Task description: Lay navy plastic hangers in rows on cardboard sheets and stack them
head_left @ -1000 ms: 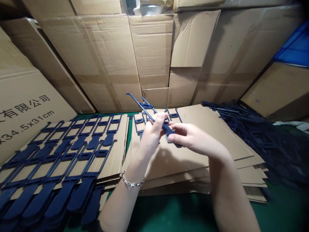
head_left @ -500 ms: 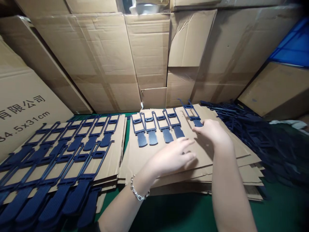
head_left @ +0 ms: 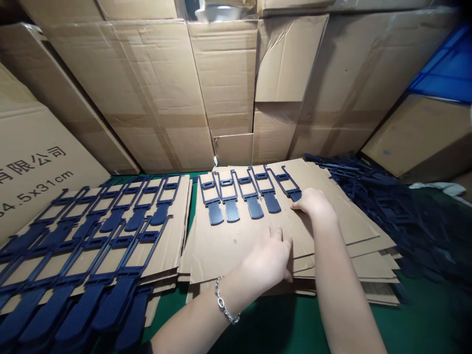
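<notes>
I'm setting the fifth blue clip [head_left: 289, 186] at the row's three o'clock end, right hand [head_left: 313, 204] pinching it, left hand [head_left: 271, 255] spread flat on the cardboard sheet [head_left: 236, 241]; next needs another clip from the three o'clock pile [head_left: 391, 206].

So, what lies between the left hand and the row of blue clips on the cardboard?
Only bare cardboard lies between the left hand and the blue clips, seen in the head view.

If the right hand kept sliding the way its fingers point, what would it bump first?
Probably the fifth blue plastic piece, which the right hand already touches at its ribbed end; beyond it stand cardboard boxes.
</notes>
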Demonstrator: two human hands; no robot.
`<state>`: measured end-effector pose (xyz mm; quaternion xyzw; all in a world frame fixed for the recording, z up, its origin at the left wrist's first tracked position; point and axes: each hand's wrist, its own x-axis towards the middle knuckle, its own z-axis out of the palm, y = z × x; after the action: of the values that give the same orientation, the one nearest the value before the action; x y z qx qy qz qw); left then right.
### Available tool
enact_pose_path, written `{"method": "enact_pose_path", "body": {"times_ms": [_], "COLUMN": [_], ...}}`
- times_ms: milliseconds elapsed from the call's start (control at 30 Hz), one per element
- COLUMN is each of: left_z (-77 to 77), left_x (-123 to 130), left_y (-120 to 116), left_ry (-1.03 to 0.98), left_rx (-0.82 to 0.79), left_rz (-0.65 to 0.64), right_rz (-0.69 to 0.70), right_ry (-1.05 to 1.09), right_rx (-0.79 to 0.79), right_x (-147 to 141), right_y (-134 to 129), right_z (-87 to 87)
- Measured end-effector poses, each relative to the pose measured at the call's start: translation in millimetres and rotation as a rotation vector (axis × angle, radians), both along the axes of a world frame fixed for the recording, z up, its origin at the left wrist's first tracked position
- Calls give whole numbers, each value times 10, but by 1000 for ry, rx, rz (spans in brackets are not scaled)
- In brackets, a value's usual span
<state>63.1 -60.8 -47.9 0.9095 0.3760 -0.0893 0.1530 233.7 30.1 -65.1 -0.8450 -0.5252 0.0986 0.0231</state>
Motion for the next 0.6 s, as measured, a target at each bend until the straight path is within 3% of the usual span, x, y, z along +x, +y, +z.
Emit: {"method": "enact_pose_path", "body": {"times_ms": [133, 300, 367, 467, 600], "left_z": [-90, -359, -446, -486, -424], "left_x": [96, 268, 303, 318, 326], "left_y": [-84, -183, -200, -201, -191], "left_ry": [-27, -151, -130, -112, -94], "left_rx": [69, 198, 227, 291, 337], "left_rz": [51, -35, -50, -57, -104], "right_rz": [-11, 89, 67, -19, -294], "right_ry": [30, 98, 68, 31, 34], "right_rx": [25, 106, 222, 358, 291], "right_x": [-112, -59, 207, 846, 1633], "right_y": [17, -70, -112, -149, -112], "right_z": [-1, 100, 119, 63, -140]}}
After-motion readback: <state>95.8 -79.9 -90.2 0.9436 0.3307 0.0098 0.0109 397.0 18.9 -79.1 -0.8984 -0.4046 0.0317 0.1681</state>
